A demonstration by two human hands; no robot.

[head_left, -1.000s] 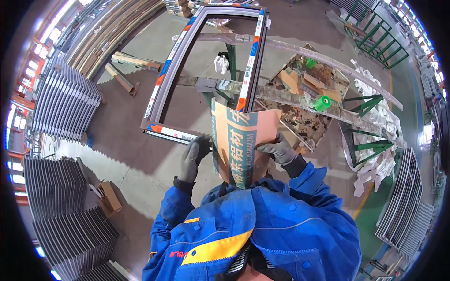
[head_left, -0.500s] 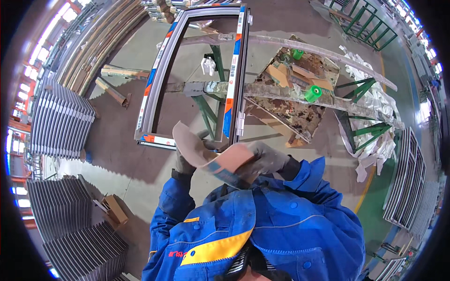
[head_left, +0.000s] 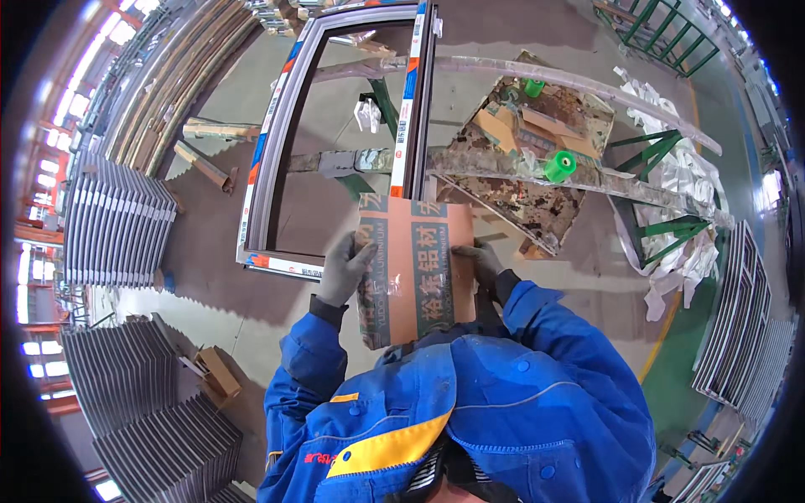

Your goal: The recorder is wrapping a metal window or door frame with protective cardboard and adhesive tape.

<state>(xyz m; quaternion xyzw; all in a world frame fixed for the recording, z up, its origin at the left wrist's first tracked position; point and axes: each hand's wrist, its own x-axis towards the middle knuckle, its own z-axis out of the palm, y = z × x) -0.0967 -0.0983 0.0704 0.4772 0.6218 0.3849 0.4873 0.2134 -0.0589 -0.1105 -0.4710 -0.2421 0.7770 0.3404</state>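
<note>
A sheet of brown cardboard (head_left: pixel 404 281) with dark green printed bands is held in front of my chest, its printed face towards me. My left hand (head_left: pixel 342 270), in a grey glove, is closed on its left edge with the thumb over the face. On the opposite edge, the gloved right hand (head_left: pixel 478 264) grips with its thumb showing; the fingers behind are hidden. Just beyond the sheet lies a grey window frame (head_left: pixel 263 176) with orange, white and blue protective tape, resting across padded rails. The cardboard covers the frame's near right corner.
A padded rail (head_left: pixel 616 182) carries a green roll of film (head_left: pixel 559 167). Behind it, a worn board (head_left: pixel 545 201) holds cardboard scraps. White wrapping (head_left: pixel 683 243) lies about green trestle legs at right. Stacked grey profiles (head_left: pixel 117 222) stand at left, near an open carton (head_left: pixel 218 377).
The cardboard was curved and tilted; now it is spread flatter with its print facing me. My hands have moved to its opposite side edges. The view has shifted slightly.
</note>
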